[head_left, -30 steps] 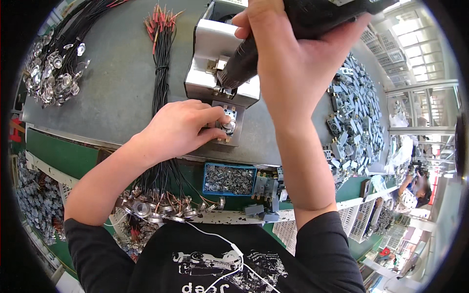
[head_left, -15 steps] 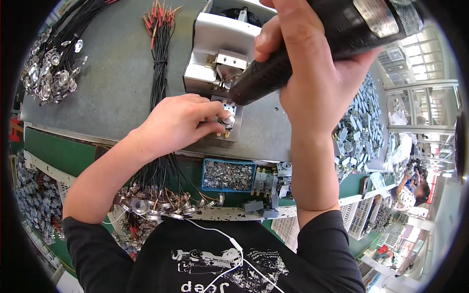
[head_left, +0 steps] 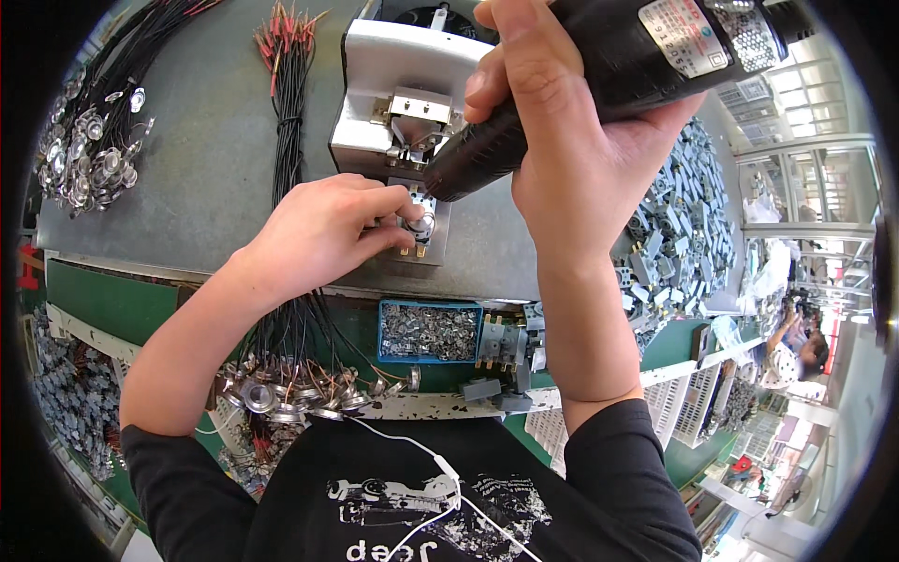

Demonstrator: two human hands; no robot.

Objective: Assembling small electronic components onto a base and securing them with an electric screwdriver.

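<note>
My right hand [head_left: 585, 140] is wrapped around a black cylindrical power tool [head_left: 613, 66] with a label and a perforated rear end. The tool slants down to the left, its narrow nose by a small switch-like part [head_left: 421, 199] with brass tabs. That part sits on a metal block [head_left: 436, 245]. With thumb and fingertips closed, my left hand [head_left: 328, 225] pinches a round silver metal cap [head_left: 424, 225] at the part. The nose covers the tool's tip, so contact cannot be seen. Just behind stands a silver bench fixture [head_left: 384, 94].
A bundle of black wires [head_left: 290, 140] with red ends lies left of the fixture. Metal caps on wires [head_left: 94, 155] hang far left, others [head_left: 281, 389] at the front edge. A blue tray [head_left: 431, 332] holds small metal pieces. Grey parts [head_left: 674, 234] pile up at right.
The whole scene sits slightly further left and a little lower or higher in places, as the view shifts. Both hands keep their hold, the tool's nose staying beside the part.
</note>
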